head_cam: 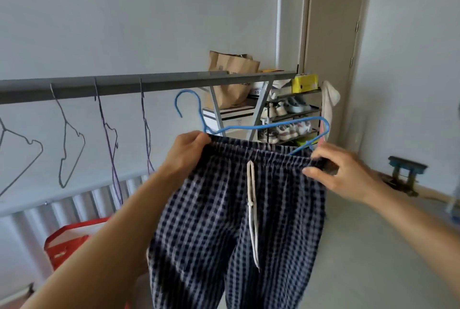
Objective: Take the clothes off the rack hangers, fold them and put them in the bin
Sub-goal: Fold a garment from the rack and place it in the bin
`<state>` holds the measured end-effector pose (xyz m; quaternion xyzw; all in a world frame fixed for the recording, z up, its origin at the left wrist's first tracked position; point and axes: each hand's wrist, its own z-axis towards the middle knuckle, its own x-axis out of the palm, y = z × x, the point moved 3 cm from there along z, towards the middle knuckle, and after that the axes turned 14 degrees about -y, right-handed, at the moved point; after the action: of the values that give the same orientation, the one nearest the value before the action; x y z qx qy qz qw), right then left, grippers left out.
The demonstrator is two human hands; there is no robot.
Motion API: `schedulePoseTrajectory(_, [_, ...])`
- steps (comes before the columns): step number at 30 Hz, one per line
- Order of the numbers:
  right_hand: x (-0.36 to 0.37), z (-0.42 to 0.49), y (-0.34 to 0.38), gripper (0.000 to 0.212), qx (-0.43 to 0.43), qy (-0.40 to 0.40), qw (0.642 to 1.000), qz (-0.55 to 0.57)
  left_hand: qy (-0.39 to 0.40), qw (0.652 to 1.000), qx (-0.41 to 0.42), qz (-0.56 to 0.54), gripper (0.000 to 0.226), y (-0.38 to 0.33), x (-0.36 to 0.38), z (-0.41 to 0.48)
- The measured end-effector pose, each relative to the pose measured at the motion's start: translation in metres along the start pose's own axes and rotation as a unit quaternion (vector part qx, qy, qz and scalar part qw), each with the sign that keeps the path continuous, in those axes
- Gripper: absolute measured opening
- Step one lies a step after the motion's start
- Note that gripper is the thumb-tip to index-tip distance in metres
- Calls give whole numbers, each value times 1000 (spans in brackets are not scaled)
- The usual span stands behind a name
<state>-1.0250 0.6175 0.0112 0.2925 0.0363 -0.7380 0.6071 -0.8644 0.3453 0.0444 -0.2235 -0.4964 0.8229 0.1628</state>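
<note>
Lighting: soft, even daylight is filling the room, its source lying out of view, and shadows are showing only faintly on the pale wall. Sharpness: motion blur is smearing the checked trousers and the right hand, while the rack bar is reading crisper. Distortion: the wide-angle lens is bowing the bar and tilting the door frame, and the far right edge is blurring.

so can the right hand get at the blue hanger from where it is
Probably yes: the end of the blue hanger sits just above the right hand, nothing between, but that hand pinches the waistband of the trousers and must let go first.
</note>
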Motion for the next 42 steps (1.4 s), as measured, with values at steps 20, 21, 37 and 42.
schedulePoseTrajectory(20, [37, 40, 14, 38, -6, 171, 980, -101, -4, 997, 22, 70, 28, 42, 5, -16])
schedulePoseTrajectory(21, [43, 38, 13, 32, 5, 195, 976, -95, -11, 998, 18, 65, 27, 43, 4, -14])
schedulePoseTrajectory(37, [60, 60, 29, 22, -109, 125, 969, -183, -43, 989, 38, 139, 30, 56, -27, 3])
schedulePoseTrajectory(42, [23, 83, 16, 25, -70, 36, 971, -224, -129, 969, -19, 212, 22, 82, -59, 12])
